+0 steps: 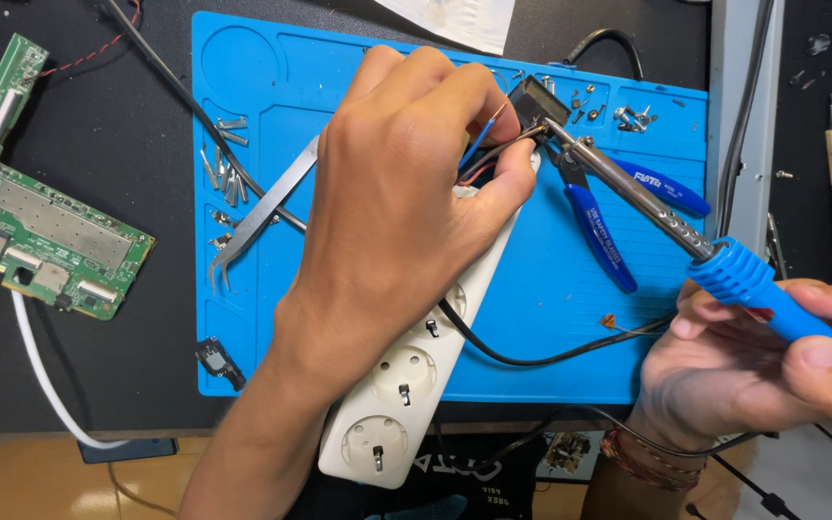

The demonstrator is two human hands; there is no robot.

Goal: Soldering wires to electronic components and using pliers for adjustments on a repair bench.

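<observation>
At the bottom of the frame, the white power strip runs from the lower middle up toward the centre, with 3 round sockets showing. The left hand lies across its upper end, fingers closed and pinching thin blue, red and black wires against the strip's tip. In the lower right, the right hand is closed around the blue handle of a soldering iron, whose metal shaft slants up and left so that its tip meets a small black switch just above the left fingertips, at the upper middle. A beaded bracelet circles the right wrist. All of this sits on a blue silicone work mat. A black cable curves across the mat between the 2 hands. Blue-handled cutters lie beneath the iron's shaft. Metal tweezers lie left of the left hand, near loose metal pieces. Small screws fill the mat's upper right trays. A green circuit board rests at the far left.
</observation>
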